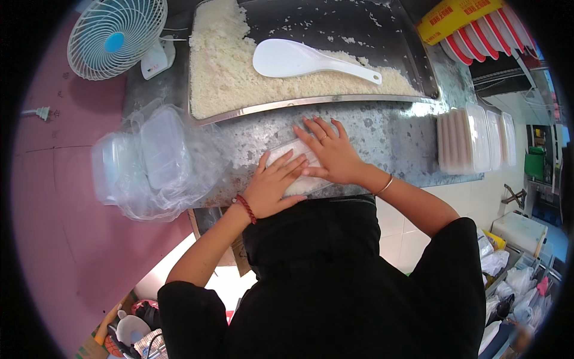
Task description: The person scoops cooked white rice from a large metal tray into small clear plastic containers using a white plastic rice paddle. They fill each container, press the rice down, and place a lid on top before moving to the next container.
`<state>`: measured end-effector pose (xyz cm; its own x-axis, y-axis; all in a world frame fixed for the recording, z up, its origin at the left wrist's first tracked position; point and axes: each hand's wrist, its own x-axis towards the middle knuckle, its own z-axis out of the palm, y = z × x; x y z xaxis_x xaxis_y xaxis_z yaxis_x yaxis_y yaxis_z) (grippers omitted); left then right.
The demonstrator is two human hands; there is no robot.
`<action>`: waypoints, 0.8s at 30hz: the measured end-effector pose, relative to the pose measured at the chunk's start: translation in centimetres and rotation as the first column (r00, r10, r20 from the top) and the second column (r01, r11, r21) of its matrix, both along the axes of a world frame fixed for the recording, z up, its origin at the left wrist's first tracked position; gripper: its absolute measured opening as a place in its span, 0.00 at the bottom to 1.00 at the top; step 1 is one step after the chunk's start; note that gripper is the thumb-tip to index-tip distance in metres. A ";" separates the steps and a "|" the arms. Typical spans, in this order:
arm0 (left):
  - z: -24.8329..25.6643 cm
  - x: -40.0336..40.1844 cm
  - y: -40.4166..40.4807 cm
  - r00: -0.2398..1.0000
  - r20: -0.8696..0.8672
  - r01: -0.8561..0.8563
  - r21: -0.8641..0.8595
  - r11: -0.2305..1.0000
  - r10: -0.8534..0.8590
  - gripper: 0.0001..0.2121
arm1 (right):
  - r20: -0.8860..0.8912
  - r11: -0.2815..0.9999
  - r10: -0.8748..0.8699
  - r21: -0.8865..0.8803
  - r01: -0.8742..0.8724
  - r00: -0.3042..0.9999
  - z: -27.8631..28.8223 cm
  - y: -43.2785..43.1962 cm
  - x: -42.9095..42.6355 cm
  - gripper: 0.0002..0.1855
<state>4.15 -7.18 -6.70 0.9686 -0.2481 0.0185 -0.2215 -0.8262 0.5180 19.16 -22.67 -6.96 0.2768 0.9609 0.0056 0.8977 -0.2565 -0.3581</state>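
A clear plastic food box (309, 184) of white rice lies at the near edge of the metal table, under both my hands. My left hand (272, 187) rests on its left part, fingers spread over the top and thumb along the near side. Across its right part lies my right hand (336, 155), with fingertips reaching past the far edge. The two hands meet over the middle and hide much of the box. Just beyond is a large metal tray (309, 102) holding cooked rice (224, 80). A white plastic rice paddle (287, 58) lies on that rice.
Clear plastic boxes (163, 146) in a thin plastic bag sit at left. Stacked lidded boxes (475, 139) stand near the right edge of the metal table (381, 134). A small fan (117, 42) is at the far left, and red-rimmed bowls (484, 38) are at the far right.
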 end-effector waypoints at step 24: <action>1.5 -1.5 -0.6 0.695 -0.059 -0.499 -0.757 0.421 0.717 0.17 | -0.340 0.679 -0.583 0.294 0.673 0.737 10.1 -14.9 1.1 0.51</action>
<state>2.66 -7.78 -5.17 0.7871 0.6001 0.1427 -0.0099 -0.2190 0.9757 20.23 -37.60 3.11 0.8510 0.4883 0.1933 0.4681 -0.5383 -0.7008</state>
